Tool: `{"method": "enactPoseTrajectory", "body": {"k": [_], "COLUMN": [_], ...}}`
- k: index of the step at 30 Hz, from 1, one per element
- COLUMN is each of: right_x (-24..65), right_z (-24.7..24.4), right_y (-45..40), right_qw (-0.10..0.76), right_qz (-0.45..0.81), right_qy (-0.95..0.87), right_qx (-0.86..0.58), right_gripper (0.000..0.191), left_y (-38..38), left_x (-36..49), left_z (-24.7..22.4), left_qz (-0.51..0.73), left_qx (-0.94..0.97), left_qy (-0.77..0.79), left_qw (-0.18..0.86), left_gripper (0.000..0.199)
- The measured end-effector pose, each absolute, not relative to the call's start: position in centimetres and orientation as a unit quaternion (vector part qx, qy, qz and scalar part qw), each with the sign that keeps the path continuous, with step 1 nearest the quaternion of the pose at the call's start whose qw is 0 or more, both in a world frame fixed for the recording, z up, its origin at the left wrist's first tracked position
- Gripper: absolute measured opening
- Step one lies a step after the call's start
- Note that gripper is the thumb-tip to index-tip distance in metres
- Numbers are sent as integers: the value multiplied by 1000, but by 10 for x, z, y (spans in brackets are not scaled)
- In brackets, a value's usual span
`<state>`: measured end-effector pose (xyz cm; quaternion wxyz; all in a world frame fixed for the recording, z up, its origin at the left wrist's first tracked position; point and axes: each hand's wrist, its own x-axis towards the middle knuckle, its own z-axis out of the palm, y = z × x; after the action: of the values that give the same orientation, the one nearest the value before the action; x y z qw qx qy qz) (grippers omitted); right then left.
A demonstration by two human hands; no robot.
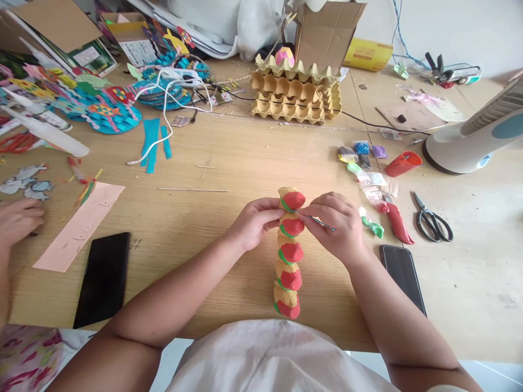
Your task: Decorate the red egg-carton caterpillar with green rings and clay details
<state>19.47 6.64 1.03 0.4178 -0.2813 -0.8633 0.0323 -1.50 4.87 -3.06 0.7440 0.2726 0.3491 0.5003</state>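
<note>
An egg-carton strip (289,267) runs from between my hands toward my body, its row of tan cups partly covered in red and green, clay-like material. My left hand (259,220) pinches the left side of the strip near its far end. On the opposite side, my right hand (335,224) is closed on a thin stick (322,222) with a blue-green end. The stick's other end meets the strip between the first two cups, beside my fingertips. Fingers hide exactly how the tip touches.
Scissors (433,218), a red-handled cutter (398,220), clay packets (362,152) and a phone (402,275) lie to the right. Egg cartons (292,100) stand at the back. Another phone (102,277), pink paper (81,226) and another person's hand (20,220) are at left.
</note>
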Motion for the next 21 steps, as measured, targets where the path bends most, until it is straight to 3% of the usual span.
{"method": "enactPoseTrajectory", "body": {"k": [21], "right_x": [190], "right_z": [16], "right_y": [60], "right_qw": [405], "right_qz": [36], "right_qy": [-853], "right_qx": [-328], "right_gripper": [9], "left_y": [47], "left_x": [-14], "left_z": [-30], "left_qz": [497], "left_qx": [281], "left_qy": [347], "left_qw": [744], "left_gripper": [18]}}
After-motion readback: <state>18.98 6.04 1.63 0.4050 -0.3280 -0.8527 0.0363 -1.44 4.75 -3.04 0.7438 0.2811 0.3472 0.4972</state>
